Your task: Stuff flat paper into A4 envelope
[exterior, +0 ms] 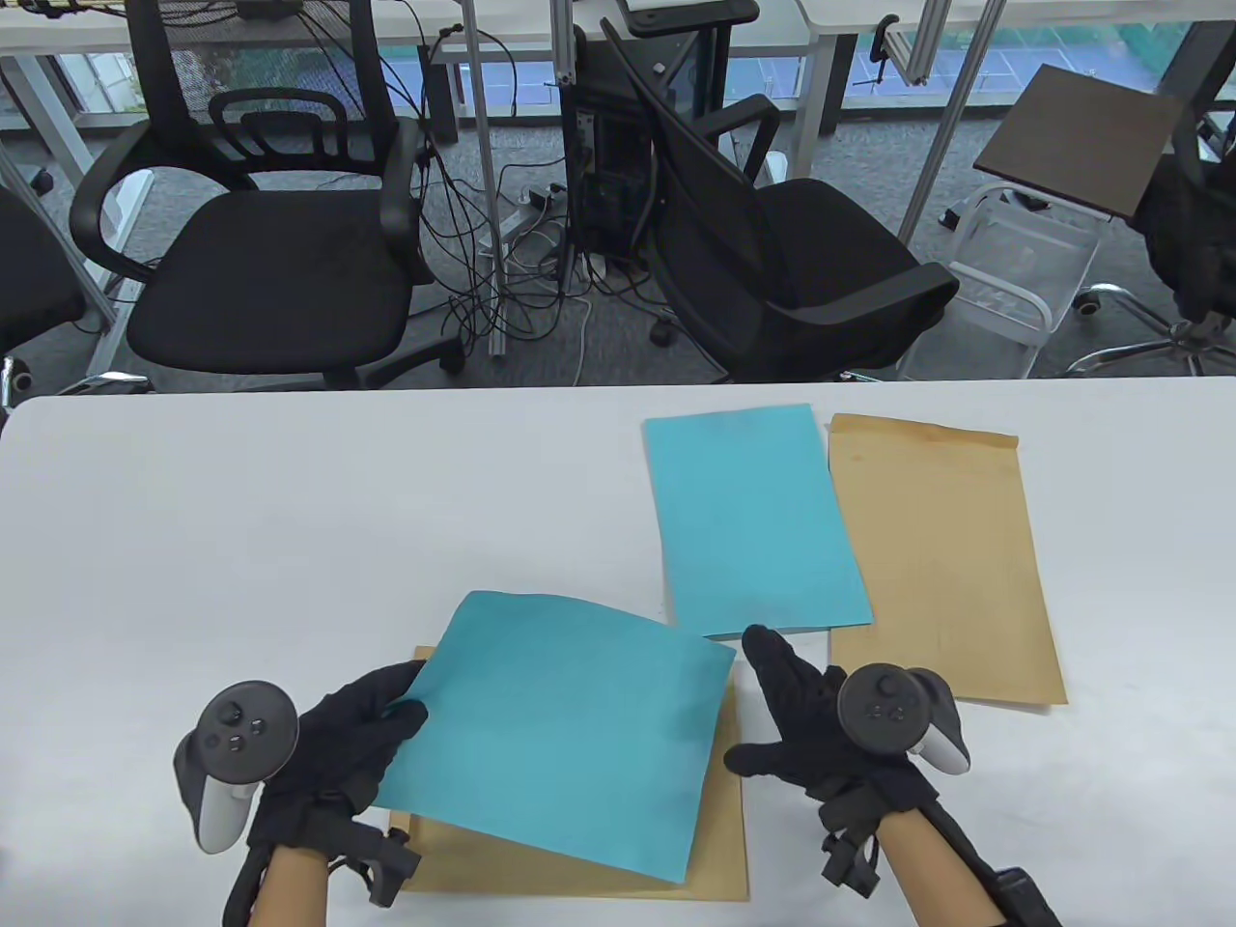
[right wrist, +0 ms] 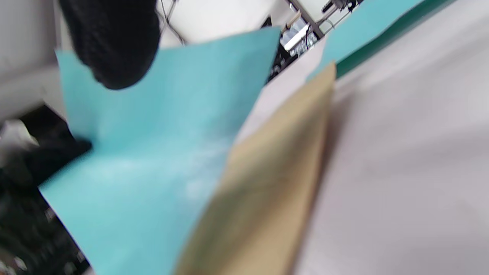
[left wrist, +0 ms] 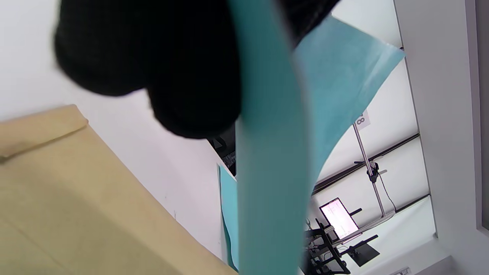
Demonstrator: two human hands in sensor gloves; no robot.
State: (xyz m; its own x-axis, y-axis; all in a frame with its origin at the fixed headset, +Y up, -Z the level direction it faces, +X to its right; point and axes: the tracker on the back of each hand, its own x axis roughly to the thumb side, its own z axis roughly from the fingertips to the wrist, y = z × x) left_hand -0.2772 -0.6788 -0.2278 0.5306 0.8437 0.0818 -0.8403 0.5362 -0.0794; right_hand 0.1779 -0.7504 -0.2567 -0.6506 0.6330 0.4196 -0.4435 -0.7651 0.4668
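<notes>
My left hand pinches the left edge of a teal paper sheet and holds it lifted and tilted over a brown A4 envelope at the table's front. In the left wrist view my gloved fingers clamp the sheet above the envelope. My right hand is open with fingers spread, just right of the sheet and apart from it. The right wrist view is blurred; it shows the sheet raised over the envelope.
A second teal sheet lies flat at mid-table, overlapping the left edge of a second brown envelope on the right. The white table is bare on the left. Office chairs stand beyond its far edge.
</notes>
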